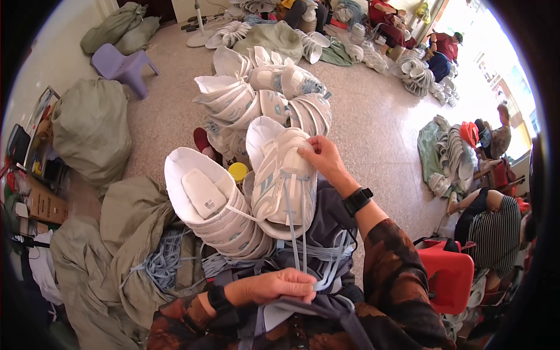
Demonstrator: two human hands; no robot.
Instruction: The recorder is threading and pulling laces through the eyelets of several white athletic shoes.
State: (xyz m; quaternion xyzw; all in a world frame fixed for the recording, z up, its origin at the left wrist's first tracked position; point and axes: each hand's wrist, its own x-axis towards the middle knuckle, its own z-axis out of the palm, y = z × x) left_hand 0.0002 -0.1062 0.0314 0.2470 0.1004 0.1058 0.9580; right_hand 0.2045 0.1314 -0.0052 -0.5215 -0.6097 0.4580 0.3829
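Note:
A white and beige shoe upper (271, 186) with blue-grey trim lies in front of me, its toe end toward me. My right hand (326, 160) pinches its far right edge between thumb and fingers. Two strands of a light blue shoelace (296, 248) run from the upper down to my left hand (286, 286), whose fingers are closed on them near my lap. Just left of the upper leans a nested stack of similar shoe uppers (224, 233). More blue laces (335, 254) lie loose across my lap.
Further stacks of uppers (233, 99) stand ahead on the speckled floor. Green-grey sacks (93, 128) and a lace bundle (166, 262) are at left, with a purple chair (119, 64) behind. A red stool (446, 277) and a person in stripes (493, 239) are at right; other people sit farther back.

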